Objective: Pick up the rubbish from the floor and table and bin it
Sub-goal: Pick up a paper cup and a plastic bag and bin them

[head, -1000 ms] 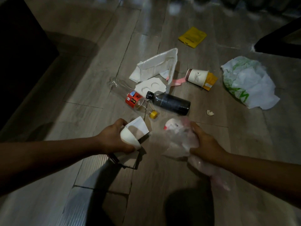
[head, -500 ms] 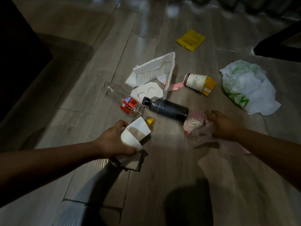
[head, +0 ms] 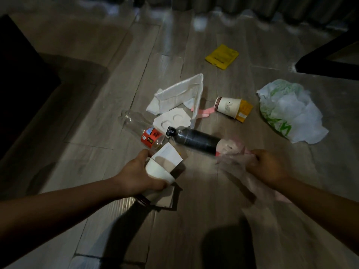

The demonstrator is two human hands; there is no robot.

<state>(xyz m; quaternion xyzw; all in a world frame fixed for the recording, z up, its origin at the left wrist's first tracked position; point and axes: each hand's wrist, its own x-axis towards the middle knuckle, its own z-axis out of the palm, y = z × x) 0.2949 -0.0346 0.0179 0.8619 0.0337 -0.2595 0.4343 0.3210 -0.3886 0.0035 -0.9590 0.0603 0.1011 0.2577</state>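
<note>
A person's two bare forearms and bare hands, seen in dim light. The left hand (head: 136, 171) is sharp in outline; the right hand (head: 270, 166) is softened by blur.

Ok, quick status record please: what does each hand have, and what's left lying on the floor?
left: left hand grips white paper cups
right: right hand grips clear plastic bag, motion-blurred
centre pile: dark bottle, clear bottle with a red label, white tray, all lying close together
right side: printed paper cup on its side, touching orange sachet; crumpled white-and-green wrapper
far: yellow packet, lying apart
bin: not in view
</note>
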